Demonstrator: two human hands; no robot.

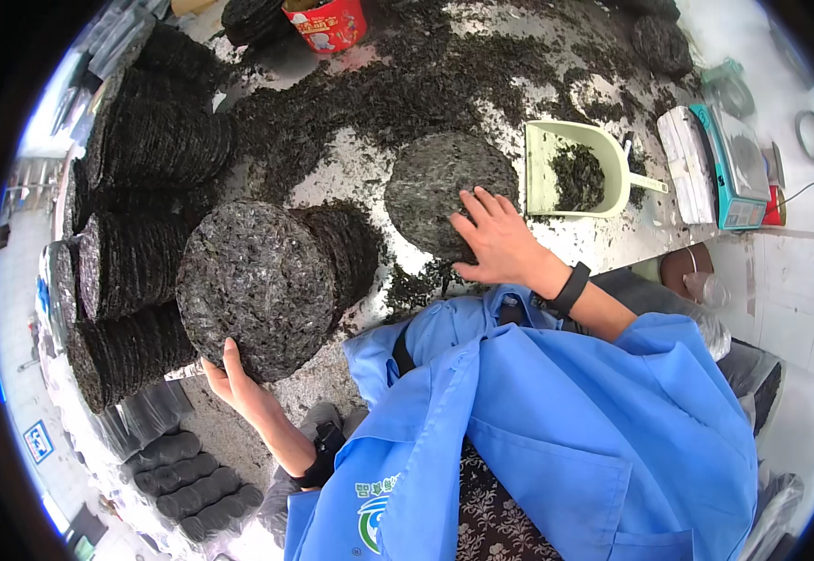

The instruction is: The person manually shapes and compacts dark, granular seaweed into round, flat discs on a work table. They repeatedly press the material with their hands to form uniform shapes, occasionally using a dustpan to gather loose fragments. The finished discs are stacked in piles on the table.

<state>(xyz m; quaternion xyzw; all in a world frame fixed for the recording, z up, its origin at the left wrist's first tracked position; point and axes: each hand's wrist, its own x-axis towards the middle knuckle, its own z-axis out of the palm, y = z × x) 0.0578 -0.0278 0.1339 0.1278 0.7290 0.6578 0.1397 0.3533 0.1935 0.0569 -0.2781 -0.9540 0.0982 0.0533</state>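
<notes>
A tall stack of dark, dried round seaweed sheets [356,252] stands left of centre. My left hand [243,391] is at the near edge of its top round seaweed sheet [256,285], with a digit over the face and other fingers at the rim, partly hidden. Whether that sheet is raised off the stack I cannot tell. To the right, another round seaweed sheet [435,192] lies on the table, and I cannot see how many are under it. My right hand [496,238] rests palm down on its near right part, fingers spread.
Loose seaweed flakes [379,103] cover much of the table [351,154]. A pale green dustpan [624,168] with flakes stands right, before a teal scale [739,168]. More seaweed stacks [136,266] line the left; a red tub [330,26] is at the back.
</notes>
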